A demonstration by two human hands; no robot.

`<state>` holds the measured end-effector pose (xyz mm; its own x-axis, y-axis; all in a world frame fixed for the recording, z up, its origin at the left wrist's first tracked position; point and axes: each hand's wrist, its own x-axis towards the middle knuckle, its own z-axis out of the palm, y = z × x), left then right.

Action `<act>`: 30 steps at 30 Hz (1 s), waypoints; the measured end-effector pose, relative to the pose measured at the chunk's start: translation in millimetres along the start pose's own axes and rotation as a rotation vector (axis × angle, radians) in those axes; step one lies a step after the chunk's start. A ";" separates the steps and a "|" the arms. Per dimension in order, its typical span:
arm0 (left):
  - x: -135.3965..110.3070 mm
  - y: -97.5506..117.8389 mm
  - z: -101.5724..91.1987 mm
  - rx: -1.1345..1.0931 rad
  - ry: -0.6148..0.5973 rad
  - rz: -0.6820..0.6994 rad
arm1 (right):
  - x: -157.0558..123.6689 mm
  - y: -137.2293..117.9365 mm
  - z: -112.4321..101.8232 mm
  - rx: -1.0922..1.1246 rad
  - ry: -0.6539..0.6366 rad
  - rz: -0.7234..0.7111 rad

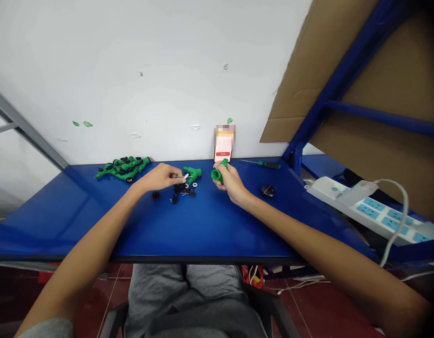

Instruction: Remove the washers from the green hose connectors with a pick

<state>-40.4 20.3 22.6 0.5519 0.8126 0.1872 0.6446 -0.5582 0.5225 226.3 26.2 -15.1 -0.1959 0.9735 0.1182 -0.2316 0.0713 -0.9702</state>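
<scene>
My right hand [230, 182] is closed around a green plastic pipe fitting [218, 173], held just above the blue table [203, 225]. My left hand [164, 177] reaches over a scatter of small black and white parts [183, 190] and pinches a small piece at its fingertips; what it is I cannot make out. Another green Y-shaped fitting [193, 173] lies on the table right beside my left fingertips. A pile of several green fittings [124, 168] sits at the back left of the table.
A green-handled screwdriver [262, 164] lies at the back right, and a black round disc [268, 190] lies right of my right hand. A small card [224, 144] leans on the white wall. A white power strip [372, 209] and a blue shelf frame [329, 89] with cardboard stand at right.
</scene>
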 end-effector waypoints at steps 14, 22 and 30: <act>-0.8 -7.5 -3.0 0.136 0.013 -0.030 | -3.5 -1.2 3.2 -0.063 -0.008 -0.009; -2.0 -10.7 -2.8 0.149 0.020 -0.046 | -2.8 -0.1 3.5 -0.096 -0.020 -0.006; -2.0 -10.7 -5.8 0.274 -0.011 -0.153 | -2.2 0.7 2.9 -0.132 -0.021 -0.001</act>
<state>-51.4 25.6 21.5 0.4420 0.8897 0.1141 0.8384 -0.4550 0.3000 223.8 23.5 -15.4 -0.2161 0.9687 0.1223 -0.1047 0.1016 -0.9893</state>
